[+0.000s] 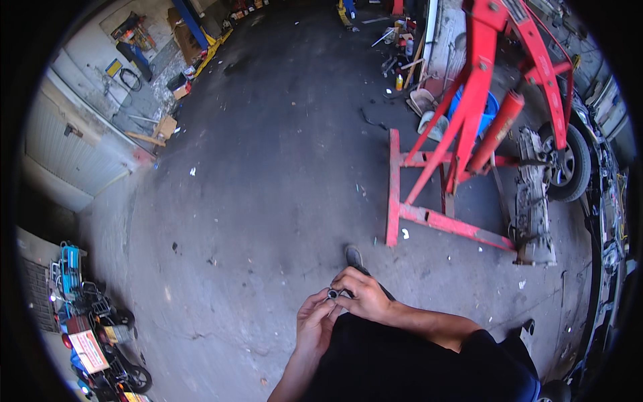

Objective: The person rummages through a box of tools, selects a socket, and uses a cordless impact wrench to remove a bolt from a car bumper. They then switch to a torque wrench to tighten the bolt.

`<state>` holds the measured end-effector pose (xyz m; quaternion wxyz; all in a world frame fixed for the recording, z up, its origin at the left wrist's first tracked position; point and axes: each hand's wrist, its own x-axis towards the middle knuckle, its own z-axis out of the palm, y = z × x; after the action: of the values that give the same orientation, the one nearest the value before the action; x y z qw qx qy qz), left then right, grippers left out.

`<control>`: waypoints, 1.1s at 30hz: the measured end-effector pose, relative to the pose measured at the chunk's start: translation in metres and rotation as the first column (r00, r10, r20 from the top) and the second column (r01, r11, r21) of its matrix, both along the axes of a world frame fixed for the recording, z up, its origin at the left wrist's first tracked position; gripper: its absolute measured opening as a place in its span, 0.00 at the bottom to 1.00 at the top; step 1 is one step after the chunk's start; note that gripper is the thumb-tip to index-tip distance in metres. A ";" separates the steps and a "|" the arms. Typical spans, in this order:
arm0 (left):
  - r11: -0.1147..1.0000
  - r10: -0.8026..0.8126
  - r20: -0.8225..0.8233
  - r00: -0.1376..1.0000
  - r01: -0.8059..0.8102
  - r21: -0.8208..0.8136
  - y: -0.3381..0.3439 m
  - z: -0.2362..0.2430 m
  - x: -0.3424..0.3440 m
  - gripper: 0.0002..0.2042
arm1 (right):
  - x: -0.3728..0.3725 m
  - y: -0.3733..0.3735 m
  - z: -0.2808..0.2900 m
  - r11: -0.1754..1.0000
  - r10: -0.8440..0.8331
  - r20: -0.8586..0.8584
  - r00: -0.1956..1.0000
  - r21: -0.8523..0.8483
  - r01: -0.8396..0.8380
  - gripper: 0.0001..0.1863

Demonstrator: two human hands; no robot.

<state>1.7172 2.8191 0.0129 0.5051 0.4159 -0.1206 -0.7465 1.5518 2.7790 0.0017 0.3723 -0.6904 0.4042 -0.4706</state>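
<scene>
Close in front of my body, both hands meet around a small round metal socket with a dark hollow end facing up. My left hand pinches it from the left, thumb and fingers pressed together. From the right, my right hand grips the same piece with curled fingers. A dark bit shows between the right fingers, too small to make out. The fingers hide most of the socket's sides. Beneath the hands, a dark shoe is on the grey concrete floor.
A red engine hoist stands at right, beside a greasy metal gearbox and a wheel. A blue tub sits behind the hoist. Motorbikes are parked at lower left. Cardboard and clutter line the left wall.
</scene>
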 end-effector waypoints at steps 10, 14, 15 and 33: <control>0.914 -0.146 0.374 0.916 0.269 -0.304 -0.371 0.037 0.040 0.08 | -0.002 -0.359 0.059 0.971 0.204 -0.206 0.957 -0.079 -0.224 0.13; 0.868 -0.255 0.406 0.878 0.392 -0.303 -0.513 0.003 0.048 0.09 | -0.002 -0.483 0.037 0.978 0.207 -0.272 0.940 0.034 -0.206 0.15; 0.871 -0.256 0.397 0.881 0.389 -0.300 -0.551 -0.004 0.047 0.08 | -0.002 -0.515 0.034 0.983 0.186 -0.296 0.937 0.046 -0.180 0.15; 0.464 -0.741 0.460 0.489 0.868 -0.174 -1.192 0.020 -0.015 0.05 | -0.035 -1.031 0.021 0.914 -0.320 -0.023 0.947 0.256 0.315 0.13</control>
<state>1.7020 1.6276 0.0328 0.1287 0.3135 -0.5287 -0.7782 1.5172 1.7484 0.0229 0.3809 -0.5571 0.5647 -0.4751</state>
